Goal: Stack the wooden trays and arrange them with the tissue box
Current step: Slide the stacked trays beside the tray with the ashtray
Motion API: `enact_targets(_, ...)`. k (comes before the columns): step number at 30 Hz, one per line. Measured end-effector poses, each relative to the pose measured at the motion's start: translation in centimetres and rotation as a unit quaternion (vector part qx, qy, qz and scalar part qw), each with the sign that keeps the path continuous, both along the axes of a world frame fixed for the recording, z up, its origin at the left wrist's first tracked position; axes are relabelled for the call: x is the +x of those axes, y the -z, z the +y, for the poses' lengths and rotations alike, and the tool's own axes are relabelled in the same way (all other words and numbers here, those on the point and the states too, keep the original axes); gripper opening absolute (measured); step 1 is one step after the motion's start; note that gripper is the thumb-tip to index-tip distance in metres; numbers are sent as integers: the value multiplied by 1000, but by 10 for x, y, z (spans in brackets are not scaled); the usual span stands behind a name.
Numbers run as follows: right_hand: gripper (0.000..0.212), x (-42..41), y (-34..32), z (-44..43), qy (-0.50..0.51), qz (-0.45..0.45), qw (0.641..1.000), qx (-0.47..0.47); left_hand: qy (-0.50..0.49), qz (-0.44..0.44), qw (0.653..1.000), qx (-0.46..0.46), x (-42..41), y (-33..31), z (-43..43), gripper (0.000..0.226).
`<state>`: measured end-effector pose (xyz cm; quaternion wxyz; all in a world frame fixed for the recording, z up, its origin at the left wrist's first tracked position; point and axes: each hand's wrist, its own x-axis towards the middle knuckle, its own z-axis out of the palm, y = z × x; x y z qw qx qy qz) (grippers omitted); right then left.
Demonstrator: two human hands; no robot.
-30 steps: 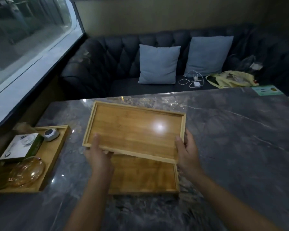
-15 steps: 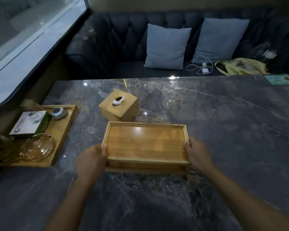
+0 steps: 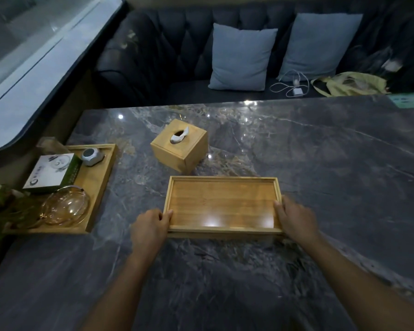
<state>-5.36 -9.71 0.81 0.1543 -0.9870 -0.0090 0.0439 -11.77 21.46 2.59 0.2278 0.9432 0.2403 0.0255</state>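
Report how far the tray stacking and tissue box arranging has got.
Done: the empty rectangular wooden tray sits squared on the one beneath. In hand: left hand and right hand grip its short ends. Left: arranging the stack with the square wooden tissue box, apart behind.

Bare forearms, seemingly no sleeves

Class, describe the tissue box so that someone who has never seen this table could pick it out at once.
Start at the dark marble table in front of the sofa. Just beyond the empty wooden tray held between the two hands sits the tissue box. It is the only wooden cube there, turned corner-on, with a white tissue poking from an oval hole in its top.
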Motion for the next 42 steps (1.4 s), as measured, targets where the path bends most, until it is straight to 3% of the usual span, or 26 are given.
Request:
enact_targets(6, 32, -2, 0, 2, 5, -5, 1000, 18, 17, -10, 1000, -19, 0, 3, 5, 40)
enact_targets(11, 50, -16, -10, -6, 18, -4, 992, 122, 28, -46, 998, -35, -6, 4, 8, 26)
enact_targets(13, 52, -25, -11, -12, -24, 4, 989, 147, 84, -63, 990, -98, -13, 5, 10, 34)
enact_targets(16, 46, -36, -11, -24, -96, 24, 978, 182, 218, 12, 963, -160, -23, 13, 11, 57)
enact_targets(18, 42, -43, -9, -30, -130, 32, 977, 163, 246, 19, 956, -156, -27, 18, 10, 52)
enact_targets(22, 31, -53, -3, -34, -182, -14, 977, 113, 192, -49, 969, -147, -25, 19, 9, 32)
enact_targets(27, 23, -56, 1, -32, -197, -55, 975, 92, 186, -35, 971, -149, -21, 14, 11, 34)
enact_targets(42, 28, -62, 15, -32, -142, -11, 985, 95, 162, -25, 982, -95, -29, 12, 17, 16)
